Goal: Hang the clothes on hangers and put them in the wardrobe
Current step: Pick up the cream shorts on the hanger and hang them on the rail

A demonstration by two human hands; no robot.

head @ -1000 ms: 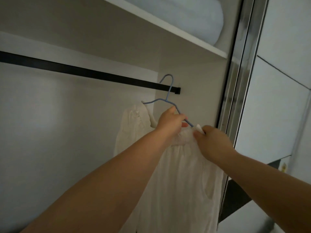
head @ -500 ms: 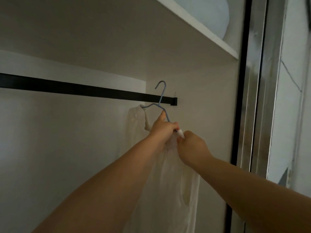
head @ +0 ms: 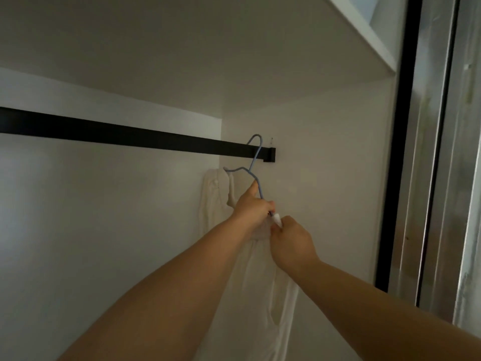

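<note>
A cream sleeveless garment point(head: 263, 295) hangs from a blue wire hanger point(head: 253, 165). The hanger's hook reaches over the black wardrobe rail point(head: 130, 135) close to its right end bracket. My left hand point(head: 251, 209) grips the hanger's near arm, with the index finger stretched along the wire. My right hand point(head: 290, 239) pinches the garment's strap at the hanger's near tip, just below and right of my left hand. The garment's far shoulder drapes over the hanger's other end beside the back wall.
The wardrobe's right side panel point(head: 325, 191) stands right behind the hanger. A white shelf point(head: 364, 32) runs overhead. The sliding door's dark frame point(head: 400, 152) and mirrored panel border the right. To the left the rail carries nothing.
Both hands have carried the hanger and garment up and deeper into the wardrobe. The hook has gone from below the rail's end to lying over the rail. My view has moved closer.
</note>
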